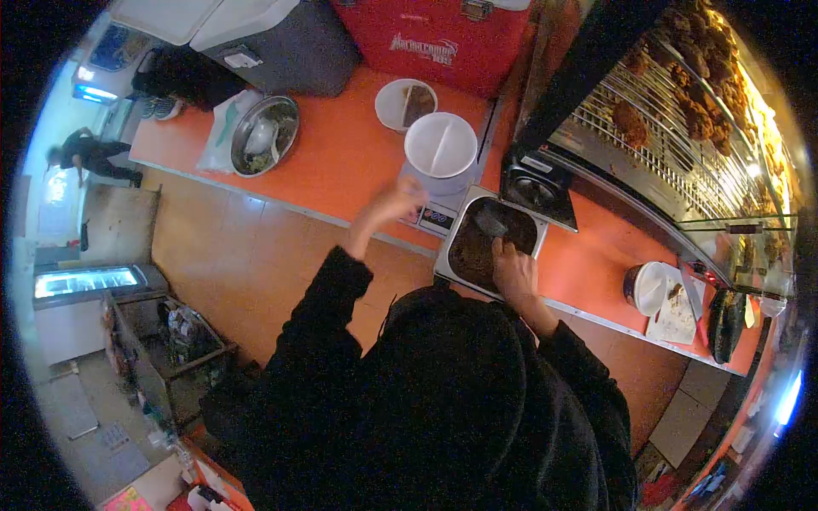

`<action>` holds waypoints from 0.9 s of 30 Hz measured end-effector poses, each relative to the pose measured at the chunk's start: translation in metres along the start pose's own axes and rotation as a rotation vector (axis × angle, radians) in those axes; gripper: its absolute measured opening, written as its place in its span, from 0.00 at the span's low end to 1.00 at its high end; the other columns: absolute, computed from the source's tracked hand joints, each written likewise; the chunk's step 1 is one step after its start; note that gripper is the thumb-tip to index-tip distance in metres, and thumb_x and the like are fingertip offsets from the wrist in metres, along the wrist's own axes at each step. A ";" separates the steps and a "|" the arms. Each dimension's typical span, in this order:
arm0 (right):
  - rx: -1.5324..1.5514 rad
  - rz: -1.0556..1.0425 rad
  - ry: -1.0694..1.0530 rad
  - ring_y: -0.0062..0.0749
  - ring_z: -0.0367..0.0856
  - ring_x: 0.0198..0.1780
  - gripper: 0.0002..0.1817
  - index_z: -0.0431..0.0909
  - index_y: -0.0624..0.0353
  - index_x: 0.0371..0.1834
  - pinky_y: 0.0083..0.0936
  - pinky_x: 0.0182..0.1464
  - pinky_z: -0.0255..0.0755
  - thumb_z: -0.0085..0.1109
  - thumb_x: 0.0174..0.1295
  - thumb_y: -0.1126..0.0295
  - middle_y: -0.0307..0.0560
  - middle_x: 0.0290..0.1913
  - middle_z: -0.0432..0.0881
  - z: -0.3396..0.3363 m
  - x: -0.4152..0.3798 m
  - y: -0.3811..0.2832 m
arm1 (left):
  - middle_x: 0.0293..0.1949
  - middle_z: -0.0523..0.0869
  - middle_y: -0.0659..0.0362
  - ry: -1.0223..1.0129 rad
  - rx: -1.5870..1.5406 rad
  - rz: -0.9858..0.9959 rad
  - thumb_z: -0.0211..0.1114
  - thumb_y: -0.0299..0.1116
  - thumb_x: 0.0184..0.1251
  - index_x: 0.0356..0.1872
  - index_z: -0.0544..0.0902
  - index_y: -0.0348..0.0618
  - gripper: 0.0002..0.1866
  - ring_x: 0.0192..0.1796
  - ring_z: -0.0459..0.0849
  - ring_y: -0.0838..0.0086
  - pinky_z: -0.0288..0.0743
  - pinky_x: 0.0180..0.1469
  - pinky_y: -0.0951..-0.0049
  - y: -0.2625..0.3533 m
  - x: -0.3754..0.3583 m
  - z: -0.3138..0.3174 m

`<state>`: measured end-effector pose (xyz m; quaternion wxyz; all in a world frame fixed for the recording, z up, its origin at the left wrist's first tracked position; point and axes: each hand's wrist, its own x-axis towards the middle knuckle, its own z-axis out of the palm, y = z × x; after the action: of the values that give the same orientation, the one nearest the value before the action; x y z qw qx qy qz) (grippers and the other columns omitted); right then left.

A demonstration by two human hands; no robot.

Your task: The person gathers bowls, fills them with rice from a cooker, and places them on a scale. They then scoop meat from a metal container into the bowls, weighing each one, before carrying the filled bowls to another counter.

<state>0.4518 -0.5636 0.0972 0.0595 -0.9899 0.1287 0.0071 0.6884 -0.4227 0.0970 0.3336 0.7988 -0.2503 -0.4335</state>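
Note:
My right hand [513, 271] is closed on the handle of a small scoop [491, 224], its head resting in dark brown crumbly or minced food [474, 249]. That food lies in a square metal pan [449, 243] at the counter's front edge. Blurred by motion, my left hand [397, 203] is over the counter beside a digital scale [435, 217]; its fingers are not clear. On the scale stands a white round tub [460, 150] with a divider, no food visible inside. Behind it, a second divided tub [391, 106] has brown food in one half.
A metal bowl [236, 140] with greens and a ladle-like utensil sits left on the orange counter [332, 162]. Coolers [281, 51] line the back. A heated case [596, 175] with fried pieces stands right, near a cutting board [677, 315]. A person [94, 157] is far left.

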 end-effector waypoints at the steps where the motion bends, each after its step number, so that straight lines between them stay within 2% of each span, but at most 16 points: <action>1: 0.008 0.012 -0.021 0.42 0.76 0.22 0.11 0.69 0.60 0.35 0.33 0.20 0.70 0.46 0.46 0.72 0.51 0.23 0.74 0.003 -0.001 -0.005 | 0.26 0.77 0.59 -0.193 -0.110 0.005 0.59 0.36 0.53 0.52 0.63 0.42 0.25 0.27 0.76 0.74 0.73 0.25 0.75 -0.008 -0.011 0.022; 3: 0.136 -0.025 -0.083 0.43 0.76 0.21 0.09 0.69 0.60 0.32 0.35 0.21 0.70 0.46 0.46 0.72 0.52 0.22 0.75 -0.002 -0.004 -0.013 | 0.29 0.76 0.57 -0.403 -0.171 0.169 0.61 0.30 0.51 0.53 0.62 0.42 0.26 0.28 0.76 0.76 0.72 0.28 0.75 -0.021 -0.036 0.050; 5: 0.305 -0.027 -0.123 0.46 0.76 0.21 0.07 0.71 0.59 0.27 0.39 0.22 0.70 0.47 0.46 0.70 0.53 0.20 0.76 0.000 -0.010 -0.015 | 0.31 0.76 0.56 -0.360 -0.281 0.164 0.61 0.28 0.50 0.54 0.61 0.42 0.28 0.30 0.76 0.76 0.72 0.30 0.76 -0.018 -0.048 0.062; 6: 0.293 -0.004 -0.145 0.47 0.76 0.21 0.06 0.71 0.59 0.26 0.40 0.23 0.70 0.47 0.46 0.70 0.53 0.20 0.76 -0.003 -0.010 -0.014 | 0.32 0.76 0.56 -0.338 -0.336 0.160 0.61 0.26 0.50 0.55 0.60 0.43 0.29 0.30 0.76 0.76 0.72 0.31 0.76 -0.018 -0.052 0.065; 8: 0.268 0.040 -0.191 0.48 0.76 0.22 0.05 0.71 0.57 0.25 0.41 0.23 0.70 0.47 0.46 0.70 0.53 0.20 0.76 -0.014 -0.007 -0.013 | 0.31 0.76 0.59 -0.277 -0.310 0.306 0.61 0.24 0.49 0.59 0.56 0.43 0.34 0.31 0.75 0.78 0.72 0.32 0.78 -0.030 -0.049 0.072; 9: 0.274 0.073 -0.124 0.48 0.76 0.22 0.05 0.72 0.55 0.25 0.41 0.25 0.70 0.47 0.46 0.68 0.53 0.19 0.76 -0.016 -0.007 -0.014 | 0.30 0.76 0.60 -0.264 -0.281 0.363 0.61 0.23 0.48 0.59 0.55 0.43 0.35 0.31 0.74 0.78 0.71 0.33 0.78 -0.035 -0.046 0.072; 11: 0.290 0.035 -0.173 0.47 0.76 0.23 0.06 0.73 0.56 0.23 0.40 0.26 0.70 0.48 0.47 0.67 0.53 0.19 0.76 -0.008 -0.010 -0.020 | 0.29 0.76 0.60 -0.269 -0.277 0.362 0.62 0.23 0.47 0.60 0.54 0.43 0.37 0.31 0.74 0.78 0.71 0.33 0.78 -0.042 -0.042 0.075; 13: 0.321 0.014 -0.227 0.47 0.76 0.23 0.07 0.74 0.57 0.22 0.40 0.27 0.71 0.48 0.47 0.67 0.53 0.20 0.76 -0.008 -0.011 -0.022 | 0.29 0.76 0.60 -0.305 -0.320 0.241 0.63 0.23 0.46 0.60 0.54 0.43 0.38 0.31 0.74 0.78 0.70 0.33 0.78 -0.038 -0.043 0.077; 15: 0.363 0.009 -0.281 0.46 0.76 0.24 0.08 0.75 0.59 0.21 0.39 0.27 0.71 0.49 0.47 0.66 0.55 0.21 0.76 -0.016 -0.004 -0.013 | 0.27 0.76 0.60 -0.312 -0.400 0.223 0.63 0.23 0.46 0.61 0.53 0.43 0.39 0.30 0.74 0.78 0.70 0.32 0.77 -0.037 -0.044 0.077; 18: 0.633 0.102 -0.128 0.48 0.76 0.24 0.09 0.77 0.59 0.25 0.39 0.28 0.70 0.50 0.46 0.67 0.58 0.22 0.76 0.008 -0.007 0.002 | 0.26 0.76 0.59 -0.318 -0.435 0.179 0.63 0.22 0.45 0.61 0.53 0.44 0.39 0.30 0.74 0.77 0.70 0.32 0.77 -0.033 -0.045 0.076; 19: 0.723 0.105 -0.082 0.40 0.77 0.21 0.10 0.78 0.60 0.30 0.33 0.26 0.70 0.52 0.47 0.69 0.54 0.19 0.76 0.011 -0.008 0.001 | 0.25 0.76 0.59 -0.321 -0.430 0.160 0.63 0.22 0.45 0.61 0.53 0.45 0.40 0.30 0.74 0.77 0.69 0.31 0.77 -0.033 -0.046 0.076; 22: 1.089 0.447 -0.335 0.26 0.73 0.18 0.10 0.77 0.64 0.33 0.23 0.22 0.67 0.52 0.49 0.71 0.43 0.15 0.74 -0.005 -0.007 0.012 | 0.24 0.76 0.59 -0.372 -0.518 0.145 0.63 0.21 0.44 0.61 0.53 0.46 0.40 0.29 0.74 0.78 0.69 0.30 0.77 -0.044 -0.041 0.078; 23: 1.286 0.586 -0.364 0.15 0.65 0.18 0.10 0.76 0.68 0.32 0.15 0.19 0.60 0.52 0.51 0.72 0.35 0.15 0.70 -0.011 -0.007 0.016 | 0.25 0.76 0.60 -0.354 -0.501 0.159 0.63 0.21 0.44 0.61 0.53 0.46 0.40 0.28 0.74 0.78 0.69 0.30 0.77 -0.045 -0.041 0.078; 26: 1.256 0.509 -0.275 0.14 0.61 0.15 0.09 0.77 0.67 0.31 0.13 0.17 0.54 0.52 0.51 0.72 0.33 0.14 0.68 -0.010 -0.010 0.012 | 0.25 0.76 0.60 -0.332 -0.482 0.175 0.63 0.21 0.43 0.61 0.54 0.46 0.40 0.28 0.73 0.79 0.69 0.29 0.77 -0.044 -0.042 0.080; 27: 1.324 0.545 -0.281 0.13 0.60 0.15 0.09 0.77 0.66 0.31 0.13 0.16 0.53 0.52 0.51 0.72 0.32 0.14 0.68 -0.010 -0.011 0.013 | 0.24 0.76 0.61 -0.341 -0.495 0.165 0.63 0.21 0.43 0.61 0.55 0.46 0.40 0.28 0.73 0.79 0.69 0.29 0.78 -0.043 -0.042 0.079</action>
<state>0.4380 -0.5748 0.1056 0.6577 -0.6690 0.3391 0.0694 0.6040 -0.3907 0.0545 0.5052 0.5863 -0.2533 -0.5805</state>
